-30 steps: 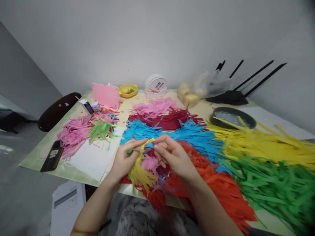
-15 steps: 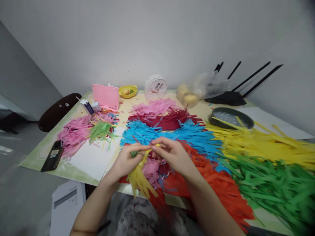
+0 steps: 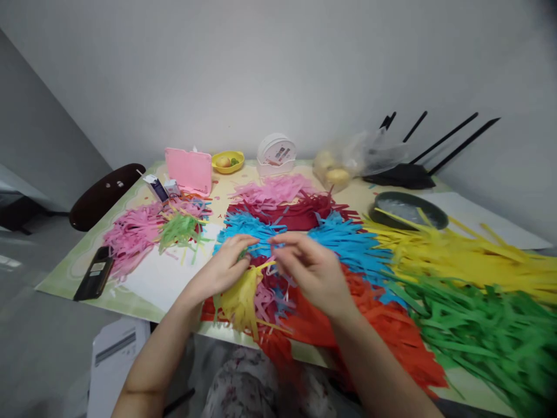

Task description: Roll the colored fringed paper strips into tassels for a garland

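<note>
My left hand (image 3: pixel 228 264) is closed on a bunch of fringed paper; yellow paper strips (image 3: pixel 239 296) hang below its fingers, with a bit of green at the fingertips. Pink and white strips (image 3: pixel 270 299) dangle beside the yellow ones, between my hands. Across a small gap, my right hand (image 3: pixel 308 267) has its fingers curled and pinched, slightly blurred; what they hold is too small to make out. Under and behind the hands lie blue fringed paper (image 3: pixel 348 238) and red-orange fringed paper (image 3: pixel 374 325). Some red strips hang over the table's front edge.
Yellow fringe (image 3: pixel 461 258) and green fringe (image 3: pixel 487 331) spread at the right. Dark red fringe (image 3: pixel 296 215) and pink fringe (image 3: pixel 274 190) lie behind. A phone (image 3: pixel 94 273), a pink tablet case (image 3: pixel 189 170), a dark bowl (image 3: pixel 409 209) and a black router (image 3: pixel 402 174) stand around.
My hands have drawn slightly apart, the right one lifting off the bunch to the right. The yellow strips have swung left with my left hand.
</note>
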Motion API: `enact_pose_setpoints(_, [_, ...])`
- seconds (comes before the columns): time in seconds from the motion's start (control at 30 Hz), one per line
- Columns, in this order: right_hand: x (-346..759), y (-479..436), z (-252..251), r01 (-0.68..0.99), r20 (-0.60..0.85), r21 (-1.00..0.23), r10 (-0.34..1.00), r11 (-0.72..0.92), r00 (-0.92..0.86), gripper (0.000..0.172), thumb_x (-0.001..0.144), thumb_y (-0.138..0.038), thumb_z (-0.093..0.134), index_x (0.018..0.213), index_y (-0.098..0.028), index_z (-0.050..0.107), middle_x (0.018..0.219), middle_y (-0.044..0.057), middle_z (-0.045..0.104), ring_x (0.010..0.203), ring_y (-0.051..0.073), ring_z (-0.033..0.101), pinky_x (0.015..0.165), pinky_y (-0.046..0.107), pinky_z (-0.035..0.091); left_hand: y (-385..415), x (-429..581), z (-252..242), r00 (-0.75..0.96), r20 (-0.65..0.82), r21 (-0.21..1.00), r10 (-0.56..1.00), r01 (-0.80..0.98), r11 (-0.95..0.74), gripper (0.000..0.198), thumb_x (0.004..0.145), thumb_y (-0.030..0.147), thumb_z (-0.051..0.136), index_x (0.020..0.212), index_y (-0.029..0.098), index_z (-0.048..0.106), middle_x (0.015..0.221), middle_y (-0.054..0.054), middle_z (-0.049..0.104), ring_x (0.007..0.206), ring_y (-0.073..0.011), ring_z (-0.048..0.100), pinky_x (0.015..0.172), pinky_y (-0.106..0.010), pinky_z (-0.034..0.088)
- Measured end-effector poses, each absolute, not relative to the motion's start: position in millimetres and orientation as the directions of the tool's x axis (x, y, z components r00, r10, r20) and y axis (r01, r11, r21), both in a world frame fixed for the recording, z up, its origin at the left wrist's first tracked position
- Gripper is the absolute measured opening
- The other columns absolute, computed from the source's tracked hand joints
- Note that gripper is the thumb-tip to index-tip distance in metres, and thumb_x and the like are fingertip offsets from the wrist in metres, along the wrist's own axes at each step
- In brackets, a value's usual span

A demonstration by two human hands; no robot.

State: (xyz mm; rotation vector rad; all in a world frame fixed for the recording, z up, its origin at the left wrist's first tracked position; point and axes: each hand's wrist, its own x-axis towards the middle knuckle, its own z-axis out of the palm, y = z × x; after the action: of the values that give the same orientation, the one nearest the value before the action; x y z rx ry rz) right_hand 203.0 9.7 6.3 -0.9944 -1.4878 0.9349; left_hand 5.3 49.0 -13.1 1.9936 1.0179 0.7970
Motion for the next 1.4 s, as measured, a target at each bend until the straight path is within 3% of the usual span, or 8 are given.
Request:
enact_pose_setpoints(0.1, [184.6, 13.1, 1.8, 0.168, 0.358, -0.902, 0.906, 0.398, -0.226, 0.014, 0.090, -0.027, 0.058, 0.097, -0.020, 0.068, 0.065, -0.001, 0.060, 0.057, 0.012, 0.056, 0.054, 0.023, 0.043, 44.2, 12.6, -1.4, 0.544, 0.198, 0.804, 0.815, 0.385, -0.452, 0.027, 0.085, 0.016, 0.054, 0.106, 0.019, 0.071, 0.110, -0.010, 0.069, 0.108, -0.0267, 0.057, 0.101, -0.039, 0.040])
enact_pose_setpoints(0.2, [181.4, 18.4, -2.0, 0.148, 0.357, -0.913, 0.920, 0.381, -0.164, 0.015, 0.091, -0.030, 0.056, 0.094, -0.020, 0.067, 0.074, 0.001, 0.065, 0.061, 0.013, 0.058, 0.056, 0.024, 0.045, 39.0, 15.0, 4.5, 0.523, 0.196, 0.858, 0.830, 0.319, -0.403, 0.019, 0.083, 0.019, 0.060, 0.098, 0.019, 0.071, 0.101, -0.007, 0.070, 0.097, -0.0244, 0.060, 0.092, -0.034, 0.044])
enact_pose_setpoints(0.37, [188.2, 21.2, -11.7, -0.045, 0.324, -0.946, 0.939, 0.321, -0.114, 0.014, 0.091, -0.032, 0.058, 0.095, -0.020, 0.063, 0.063, -0.003, 0.059, 0.056, 0.012, 0.057, 0.055, 0.023, 0.045, 30.5, 10.4, -2.9, 0.467, 0.070, 0.997, 0.881, -0.011, -0.073, 0.019, 0.086, 0.034, 0.065, 0.089, 0.015, 0.069, 0.080, -0.005, 0.069, 0.076, -0.0171, 0.063, 0.075, -0.026, 0.048])
enact_pose_setpoints(0.47, [190.1, 16.3, -16.9, -0.054, 0.303, -0.952, 0.953, 0.302, -0.001, 0.015, 0.090, -0.032, 0.060, 0.099, -0.020, 0.061, 0.058, -0.006, 0.055, 0.049, 0.010, 0.049, 0.048, 0.021, 0.038, 25.3, 9.7, -11.8, 0.360, 0.015, 0.978, 0.933, -0.201, 0.062, 0.029, 0.083, 0.035, 0.069, 0.107, 0.020, 0.061, 0.079, -0.002, 0.070, 0.069, -0.0149, 0.063, 0.063, -0.023, 0.049])
enact_pose_setpoints(0.57, [190.3, 8.7, -19.0, -0.004, 0.258, -0.966, 0.966, 0.258, -0.021, 0.016, 0.088, -0.035, 0.061, 0.088, -0.019, 0.061, 0.051, -0.007, 0.047, 0.043, 0.008, 0.040, 0.044, 0.020, 0.030, 23.0, 10.5, -15.9, 0.289, -0.059, 0.950, 0.955, -0.278, 0.143, 0.029, 0.080, 0.038, 0.072, 0.099, 0.019, 0.059, 0.076, -0.001, 0.070, 0.060, -0.0133, 0.062, 0.055, -0.022, 0.048])
enact_pose_setpoints(0.83, [182.1, 5.8, -22.6, 0.044, 0.218, -0.974, 0.972, 0.222, -0.083, 0.021, 0.089, -0.038, 0.058, 0.084, -0.018, 0.062, 0.053, -0.006, 0.047, 0.047, 0.009, 0.039, 0.046, 0.021, 0.029, 25.7, 17.0, -15.0, 0.259, -0.116, 0.891, 0.959, -0.399, 0.216, 0.032, 0.072, 0.035, 0.080, 0.089, 0.017, 0.060, 0.069, 0.002, 0.066, 0.061, -0.0111, 0.065, 0.061, -0.021, 0.052])
enact_pose_setpoints(1.17, [182.6, 6.5, -24.4, -0.023, 0.145, -0.989, 0.986, 0.144, -0.082, 0.024, 0.088, -0.041, 0.059, 0.084, -0.018, 0.059, 0.052, -0.007, 0.044, 0.047, 0.008, 0.036, 0.046, 0.021, 0.027, 25.1, 18.8, -19.1, 0.225, -0.064, 0.927, 0.972, -0.347, 0.141, 0.029, 0.077, 0.035, 0.076, 0.094, 0.017, 0.060, 0.072, 0.002, 0.066, 0.064, -0.0130, 0.065, 0.064, -0.024, 0.052])
enact_pose_setpoints(1.4, [182.0, 13.6, -19.1, -0.190, 0.056, -0.982, 0.984, 0.023, -0.169, 0.033, 0.083, -0.048, 0.065, 0.090, -0.019, 0.052, 0.048, -0.008, 0.051, 0.038, 0.007, 0.037, 0.038, 0.018, 0.030, 25.5, 13.8, -23.8, 0.167, 0.193, 0.975, 0.967, 0.082, -0.209, 0.017, 0.088, 0.032, 0.064, 0.097, 0.018, 0.069, 0.088, -0.005, 0.071, 0.082, -0.0169, 0.066, 0.079, -0.026, 0.049])
